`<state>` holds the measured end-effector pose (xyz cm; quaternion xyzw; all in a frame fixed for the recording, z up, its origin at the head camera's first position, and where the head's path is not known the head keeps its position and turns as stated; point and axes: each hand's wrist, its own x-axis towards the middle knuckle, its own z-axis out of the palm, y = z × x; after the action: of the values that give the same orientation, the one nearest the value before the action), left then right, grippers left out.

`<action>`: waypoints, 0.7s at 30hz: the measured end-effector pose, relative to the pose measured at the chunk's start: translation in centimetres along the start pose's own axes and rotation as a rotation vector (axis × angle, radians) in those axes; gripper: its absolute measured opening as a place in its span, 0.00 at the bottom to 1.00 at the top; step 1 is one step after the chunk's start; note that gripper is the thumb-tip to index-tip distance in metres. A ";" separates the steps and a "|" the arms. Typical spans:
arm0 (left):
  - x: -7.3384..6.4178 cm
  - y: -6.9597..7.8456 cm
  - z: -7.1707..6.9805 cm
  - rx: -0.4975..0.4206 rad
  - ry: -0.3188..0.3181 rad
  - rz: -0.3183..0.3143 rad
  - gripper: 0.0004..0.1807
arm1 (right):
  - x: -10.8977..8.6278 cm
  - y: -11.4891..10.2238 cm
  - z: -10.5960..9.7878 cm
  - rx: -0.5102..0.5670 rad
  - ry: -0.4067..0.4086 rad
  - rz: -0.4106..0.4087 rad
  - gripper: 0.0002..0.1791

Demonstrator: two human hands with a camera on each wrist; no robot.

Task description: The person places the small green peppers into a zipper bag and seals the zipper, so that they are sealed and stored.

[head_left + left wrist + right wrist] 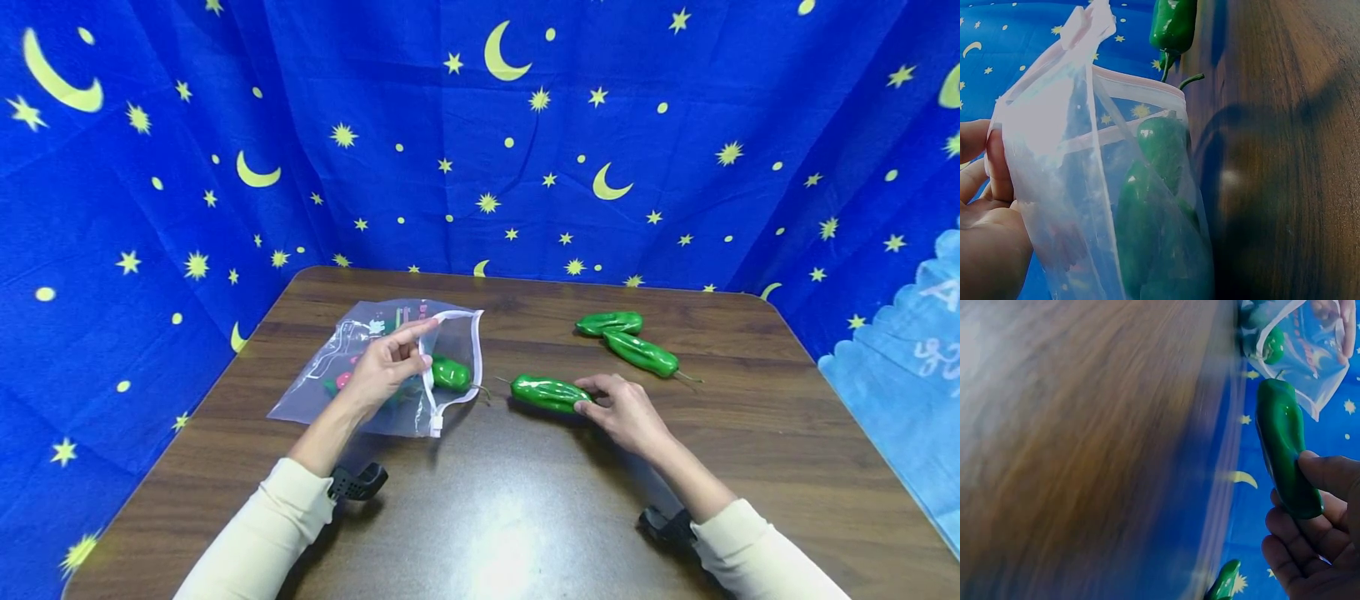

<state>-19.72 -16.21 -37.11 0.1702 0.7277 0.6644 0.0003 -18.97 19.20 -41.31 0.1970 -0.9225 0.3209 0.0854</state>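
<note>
A clear zip bag (405, 422) lies on the left part of the table, its white-edged mouth facing right and held apart. My left hand (381, 371) pinches the upper sheet of the bag at the mouth between thumb and fingers. Green peppers (1141, 212) show through the plastic, and one stem pokes out past the rim. In my right hand (630, 414) is another green pepper (551, 394), gripped at its blunt end between thumb and fingers. Its stem points left to the bag mouth, a short gap away.
Two more green peppers, one behind (609, 323) and one in front (641, 354), lie touching at the back right of the wooden table (480, 500). A blue cloth (420, 167) with moons and stars hangs behind the table and at its sides. Each wrist wears a black band.
</note>
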 end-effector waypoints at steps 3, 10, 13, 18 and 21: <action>0.0 0.0 0.0 0.007 0.004 0.002 0.30 | 0.1 -0.3 0.3 -0.006 -0.005 -0.011 0.17; 0.0 0.1 0.1 0.005 0.009 -0.004 0.30 | 0.6 -1.2 0.6 -0.024 0.003 -0.050 0.17; 0.0 0.1 0.1 0.006 0.007 -0.004 0.30 | 0.8 -1.5 0.7 -0.036 -0.003 -0.054 0.17; 0.0 0.1 0.1 0.009 0.006 -0.014 0.30 | 1.0 -1.7 0.9 -0.056 -0.007 -0.063 0.17; -0.1 0.2 0.1 0.011 0.008 -0.023 0.30 | 1.0 -1.8 1.0 -0.070 -0.006 -0.075 0.17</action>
<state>-19.60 -16.15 -36.98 0.1591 0.7333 0.6610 0.0042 -19.21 16.97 -40.83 0.2293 -0.9254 0.2842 0.1013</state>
